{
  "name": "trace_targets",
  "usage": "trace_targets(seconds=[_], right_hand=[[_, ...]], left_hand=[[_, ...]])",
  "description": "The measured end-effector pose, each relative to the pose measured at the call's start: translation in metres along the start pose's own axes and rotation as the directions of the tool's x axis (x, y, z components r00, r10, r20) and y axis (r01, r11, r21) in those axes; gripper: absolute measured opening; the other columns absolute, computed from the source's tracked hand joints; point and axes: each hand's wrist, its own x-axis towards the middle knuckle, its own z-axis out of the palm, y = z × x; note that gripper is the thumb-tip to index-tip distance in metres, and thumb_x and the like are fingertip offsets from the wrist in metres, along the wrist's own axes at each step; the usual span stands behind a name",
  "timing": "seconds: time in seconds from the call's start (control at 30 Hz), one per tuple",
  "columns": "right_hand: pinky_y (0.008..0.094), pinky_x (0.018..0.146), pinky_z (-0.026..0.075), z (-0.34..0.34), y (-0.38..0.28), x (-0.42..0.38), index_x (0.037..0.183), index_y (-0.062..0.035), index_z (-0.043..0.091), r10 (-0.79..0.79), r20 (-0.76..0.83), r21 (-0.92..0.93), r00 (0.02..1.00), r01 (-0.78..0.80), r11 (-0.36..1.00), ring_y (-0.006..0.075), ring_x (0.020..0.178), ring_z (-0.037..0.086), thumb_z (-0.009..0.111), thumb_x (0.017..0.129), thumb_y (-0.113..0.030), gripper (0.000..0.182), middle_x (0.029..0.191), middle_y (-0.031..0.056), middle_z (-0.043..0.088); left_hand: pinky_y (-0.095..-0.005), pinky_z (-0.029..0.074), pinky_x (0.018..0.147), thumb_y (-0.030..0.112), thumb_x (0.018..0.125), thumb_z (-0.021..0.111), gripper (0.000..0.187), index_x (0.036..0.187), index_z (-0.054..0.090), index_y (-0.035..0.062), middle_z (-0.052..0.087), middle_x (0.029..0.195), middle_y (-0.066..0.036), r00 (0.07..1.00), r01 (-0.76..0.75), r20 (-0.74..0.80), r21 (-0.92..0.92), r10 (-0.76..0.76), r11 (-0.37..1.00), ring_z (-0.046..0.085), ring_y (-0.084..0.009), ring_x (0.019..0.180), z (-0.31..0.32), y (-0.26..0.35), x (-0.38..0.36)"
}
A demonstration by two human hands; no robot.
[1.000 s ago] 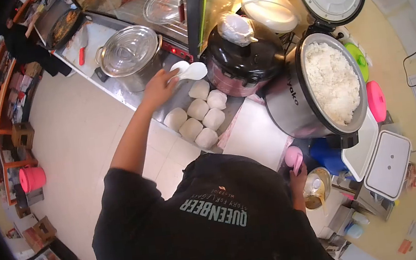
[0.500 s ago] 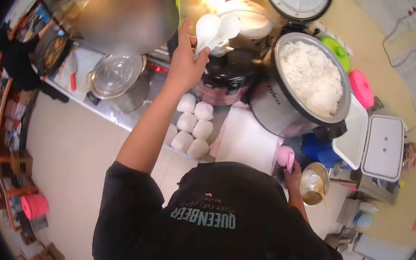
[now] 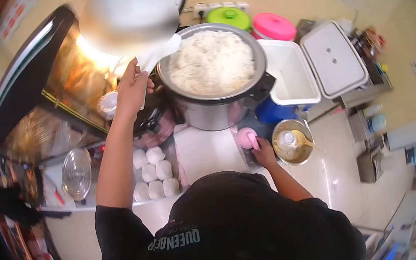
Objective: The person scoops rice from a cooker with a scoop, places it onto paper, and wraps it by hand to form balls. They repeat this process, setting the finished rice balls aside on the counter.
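Fingers of the right hand (image 3: 264, 153) curled around a small pink cup (image 3: 246, 138), gripping it low at the counter edge, just beside a round metal bowl (image 3: 293, 147) with liquid and a yellow spoon in it. Fingers of the left hand (image 3: 132, 90) closed around the handle of a white rice paddle (image 3: 158, 56) (may be 2 paddles stacked, cannot tell), blade raised toward the left rim of the rice cooker (image 3: 218, 105).

Near: black shirt fills the bottom of the head view. White board (image 3: 205, 151) lies flat on the counter directly in front of the body, between the cup and a cluster of white wrapped portions (image 3: 153, 176) (about 7, touching each other, in rows). Left of those, a glass pot lid (image 3: 76, 173) on a steel pot.

Mid: rice cooker open, pot full of white rice (image 3: 210, 62) nearly to the rim. Dark red-and-black cooker (image 3: 153, 126) sits left of it, partly hidden by the left forearm. Blue container (image 3: 271, 112) touches the rice cooker's right side, with an open white cooler box (image 3: 289, 72) above it, lid (image 3: 334, 57) folded out to the right.

Far: green lid (image 3: 228, 17) and pink lid (image 3: 274, 26) against the wall behind the cooker. Glass display case (image 3: 55, 96) with a warm lamp at far left. Upper centre has a blurred patch, unreadable.
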Motion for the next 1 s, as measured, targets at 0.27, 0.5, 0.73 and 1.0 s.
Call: trace_targets(seconds=[0.27, 0.5, 0.73, 1.0], right_hand=[[0.0456, 0.100, 0.052, 0.008, 0.013, 0.002, 0.138, -0.0022, 0.059, 0.017, -0.056, 0.096, 0.998, -0.012, 0.995, 0.0404, 0.115, 0.064, 0.080, 0.079, -0.008, 0.063, 0.126, 0.0233, 0.064], [0.0410, 0.096, 0.054, 0.004, 0.016, 0.006, 0.139, -0.0010, 0.057, -0.024, 0.059, 0.074, 0.998, 0.020, 0.997, 0.0331, 0.112, 0.066, 0.076, 0.086, -0.008, 0.057, 0.126, 0.0188, 0.065], [0.0485, 0.100, 0.049, -0.015, -0.007, 0.002, 0.137, 0.0045, 0.056, -0.059, -0.034, -0.010, 0.998, 0.058, 0.998, 0.0437, 0.114, 0.063, 0.067, 0.088, -0.003, 0.050, 0.123, 0.0269, 0.064], [0.0288, 0.088, 0.051, -0.093, -0.036, -0.038, 0.149, 0.0002, 0.041, 0.164, -0.188, 0.459, 0.968, -0.061, 0.887, 0.0134, 0.104, 0.065, 0.058, 0.100, 0.002, 0.052, 0.128, 0.0100, 0.059]], left_hand=[[-0.0290, 0.053, 0.072, 0.008, 0.105, 0.053, 0.046, 0.150, 0.048, 0.0026, 0.060, 0.111, -0.005, 0.930, 0.046, 0.365, -0.214, 0.036, 0.976, 0.061, -0.0116, 0.082, 0.127, 0.039, 0.015], [-0.0265, 0.053, 0.072, 0.008, 0.104, 0.051, 0.053, 0.155, 0.042, 0.0037, 0.056, 0.135, -0.007, 0.936, -0.344, 0.084, 0.022, 0.341, 0.939, 0.063, -0.0100, 0.085, 0.024, -0.033, -0.092], [-0.0267, 0.052, 0.066, -0.003, 0.097, 0.051, 0.061, 0.156, 0.041, 0.0043, 0.060, 0.119, -0.010, 0.961, 0.225, 0.143, 0.084, -0.235, 0.971, 0.062, -0.0109, 0.079, 0.009, -0.132, -0.205], [-0.0304, 0.057, 0.072, 0.005, 0.101, 0.050, 0.043, 0.144, 0.050, 0.0035, 0.059, 0.114, -0.011, 0.716, 0.599, 0.468, -0.030, -0.518, 0.800, 0.065, -0.0157, 0.086, 0.170, -0.182, -0.168]])
